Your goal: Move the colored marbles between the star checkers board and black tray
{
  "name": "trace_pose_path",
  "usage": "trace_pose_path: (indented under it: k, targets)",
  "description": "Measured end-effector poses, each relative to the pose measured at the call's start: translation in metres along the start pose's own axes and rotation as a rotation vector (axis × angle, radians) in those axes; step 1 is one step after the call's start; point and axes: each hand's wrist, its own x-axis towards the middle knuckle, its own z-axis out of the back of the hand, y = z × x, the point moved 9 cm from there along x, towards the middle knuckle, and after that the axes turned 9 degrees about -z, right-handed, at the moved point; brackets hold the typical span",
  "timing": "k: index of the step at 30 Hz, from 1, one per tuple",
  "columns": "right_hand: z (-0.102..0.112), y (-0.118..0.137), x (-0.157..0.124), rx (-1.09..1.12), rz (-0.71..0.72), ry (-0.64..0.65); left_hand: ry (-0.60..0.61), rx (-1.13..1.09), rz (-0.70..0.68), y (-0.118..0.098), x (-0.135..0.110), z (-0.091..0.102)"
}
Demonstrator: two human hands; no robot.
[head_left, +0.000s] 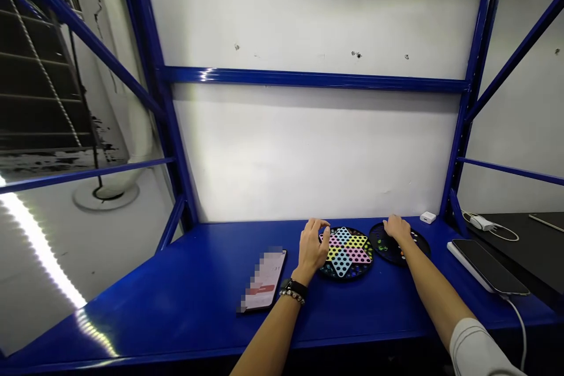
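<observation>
A round black Chinese checkers board (pixel 346 254) lies on the blue shelf, its star of pink, yellow and light blue points dotted with holes. At the board's left edge is my left hand (pixel 314 245), fingers curved and thumb apart from them, with nothing visible in between. Just right of the board lies a round black tray (pixel 420 244) with a few small coloured pieces in it. Over its far part, my right hand (pixel 397 228) reaches down with bent fingers. The fingertips are mostly hidden, so what they hold cannot be made out.
A phone (pixel 267 279) lies left of my left forearm. At the right, another phone (pixel 489 264) rests on a white block with a cable. A small white box (pixel 427 217) sits by the back wall. Blue posts and bars (pixel 308 78) frame the shelf (pixel 189 288).
</observation>
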Motion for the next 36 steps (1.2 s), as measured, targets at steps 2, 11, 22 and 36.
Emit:
trace_pose_path:
  k: [2, 11, 22, 36]
  targets:
    - [-0.004, -0.001, -0.002, 0.007, -0.010, 0.000, 0.009, -0.008, 0.006, -0.001, 0.000, -0.001]
    - [-0.005, -0.008, 0.000, 0.455, -0.052, 0.042, 0.049, -0.005, 0.028, 0.001, -0.003, -0.005]
    - [-0.006, 0.006, -0.022, 0.781, 0.064, 0.238, 0.036, 0.003, 0.027, 0.002, -0.001, -0.004]
    - [-0.016, 0.043, -0.087, -0.161, 0.393, 0.042, 0.035, -0.003, 0.012, -0.002, 0.001, -0.002]
